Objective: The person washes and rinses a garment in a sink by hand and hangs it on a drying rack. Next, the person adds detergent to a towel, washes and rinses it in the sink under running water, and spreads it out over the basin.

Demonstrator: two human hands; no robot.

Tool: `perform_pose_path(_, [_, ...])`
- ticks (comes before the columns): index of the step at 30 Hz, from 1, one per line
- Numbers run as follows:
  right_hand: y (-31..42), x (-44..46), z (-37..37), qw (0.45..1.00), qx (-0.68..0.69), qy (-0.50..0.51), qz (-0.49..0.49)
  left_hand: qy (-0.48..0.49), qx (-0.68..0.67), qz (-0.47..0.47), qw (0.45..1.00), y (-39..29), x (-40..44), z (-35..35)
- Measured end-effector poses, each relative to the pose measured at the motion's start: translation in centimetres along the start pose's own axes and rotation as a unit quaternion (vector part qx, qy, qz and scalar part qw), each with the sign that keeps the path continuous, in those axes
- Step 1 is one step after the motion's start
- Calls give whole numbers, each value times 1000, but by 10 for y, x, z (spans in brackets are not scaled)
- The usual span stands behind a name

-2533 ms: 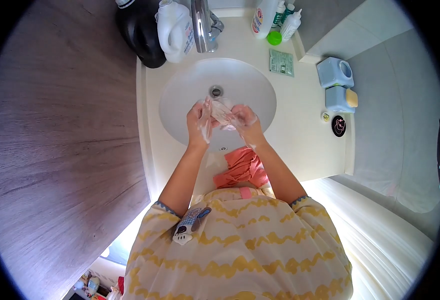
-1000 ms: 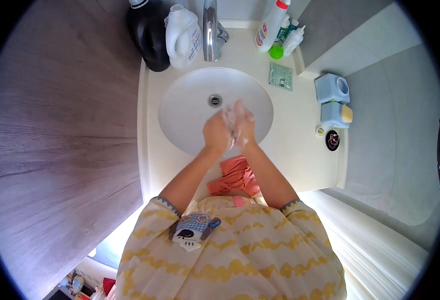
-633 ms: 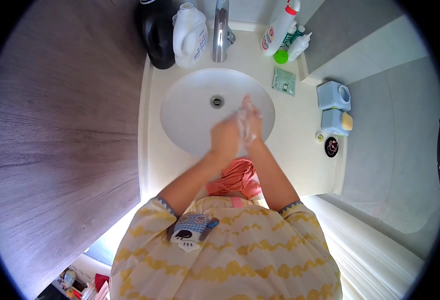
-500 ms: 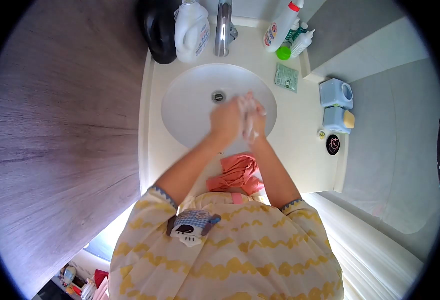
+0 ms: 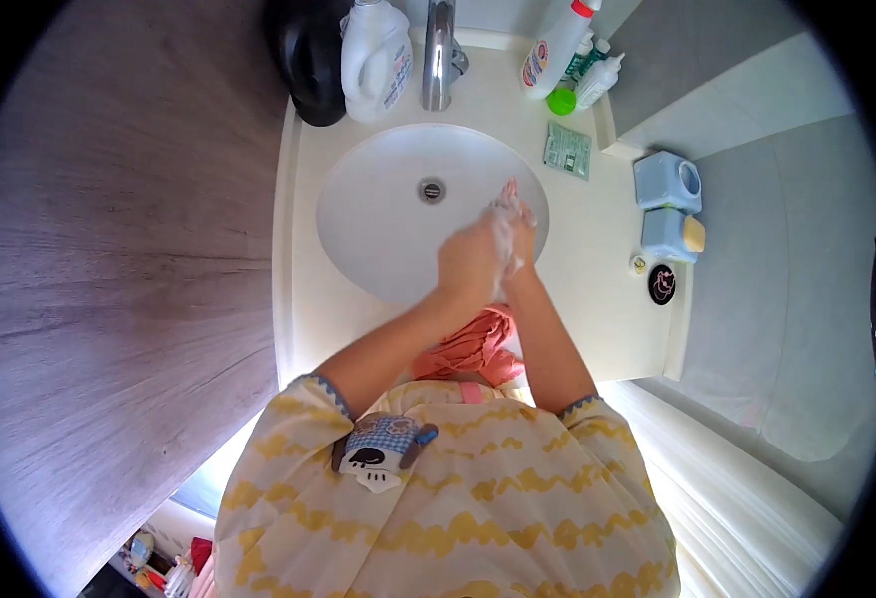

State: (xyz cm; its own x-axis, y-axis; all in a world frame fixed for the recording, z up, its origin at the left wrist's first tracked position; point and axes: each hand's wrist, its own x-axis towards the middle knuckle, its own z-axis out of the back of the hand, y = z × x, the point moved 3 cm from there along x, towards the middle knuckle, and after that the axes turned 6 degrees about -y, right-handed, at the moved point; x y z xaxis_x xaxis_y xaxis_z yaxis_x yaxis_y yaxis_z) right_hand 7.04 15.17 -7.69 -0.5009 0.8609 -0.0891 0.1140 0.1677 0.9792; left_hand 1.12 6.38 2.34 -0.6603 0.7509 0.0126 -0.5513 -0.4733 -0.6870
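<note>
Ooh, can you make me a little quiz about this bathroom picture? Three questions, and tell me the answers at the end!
1. True or false: the left hand and the right hand are close together over the sink.

2. Which of these is nearest the person's body?
A) the coral cloth
B) the green packet
C) the spray bottle

3. Fill the gap: in the picture, the tap is to the ____ of the black bottle.

Key: 1. True. 2. A. 3. Right.

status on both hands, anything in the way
Left hand and right hand together over sink. White foam between; anything held inside hidden. Coral cloth outside sink, not blocking.
</note>
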Motion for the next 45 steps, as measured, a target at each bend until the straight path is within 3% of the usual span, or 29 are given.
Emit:
perform_pose_path(1, [8, -2, -3, 981, 172, -4, -89, -1, 1, -40, 999, -3, -7, -2])
perform_pose_path(2, [7, -9, -8, 990, 117, -32, -67, -3, 1, -80, 997, -6, -10, -4])
perform_pose_path(4, [7, -23, -14, 995, 36, -81, -51, 73, -4, -1, 997, 5, 12, 2])
perform_pose_path(6, [17, -30, -22, 988, 24, -118, -96, 139, -10, 79, 987, 15, 36, 12])
perform_pose_path(7, [20, -29, -26, 981, 37, -133, -132, 36, -91, 63, 993, 17, 27, 10])
perform_pose_path(9, [-4, -7, -2, 992, -105, -58, 25, 20, -31, -20, 999, 2, 0, 1])
perform_pose_path(10, [0, -10, -5, 997, -50, -61, -25, 15, -2, -61, 998, -4, -10, -2])
perform_pose_path(12, [11, -16, -11, 987, 64, -82, -121, 25, 11, -38, 999, 1, -6, 0])
perform_pose_path(14, [60, -50, -41, 938, 136, -180, -264, 50, 46, -12, 998, 26, 21, 6])
perform_pose_path(15, [38, -43, -40, 955, 127, -139, -228, 22, 4, 54, 998, 43, 36, 3])
perform_pose_path(16, [34, -38, -47, 969, 120, -100, -189, 0, -33, 43, 999, 54, 41, 2])
perform_pose_path(18, [46, -41, -42, 973, 89, -61, -206, -39, -102, 18, 994, 78, 46, -2])
perform_pose_path(19, [54, -39, -39, 972, 116, -29, -202, -35, -308, 69, 948, 88, 44, -4])
perform_pose_path(20, [56, -37, -35, 982, 26, 26, -184, -44, -499, 118, 857, 99, 43, -6])
perform_pose_path(22, [59, -34, -27, 968, -159, 135, -142, 29, -586, 153, 795, 86, 38, 27])
perform_pose_path(26, [59, -43, -24, 939, -151, 218, -218, 51, -685, 181, 704, 99, 37, 42])
perform_pose_path(30, [31, -35, -7, 971, -68, 139, -184, 49, -750, 186, 633, 112, 34, 41])
perform_pose_path(33, [37, -34, -5, 982, -19, 122, -143, 25, -768, 251, 589, 118, 26, 34])
perform_pose_path(35, [49, -33, -9, 988, -1, 126, -91, -11, -706, 306, 639, 116, 17, 28])
perform_pose_path(36, [50, -33, -9, 986, 25, 120, -116, -31, -672, 333, 661, 114, 14, 28])
perform_pose_path(39, [51, -35, -5, 978, 75, 116, -154, 57, -587, 279, 757, 113, 7, 23])
perform_pose_path(42, [55, -31, -4, 981, 59, 143, -117, 224, -621, 283, 696, 92, -1, 22])
perform_pose_path(45, [60, -34, -4, 978, 60, 139, -146, 223, -498, 202, 813, 90, -5, 17])
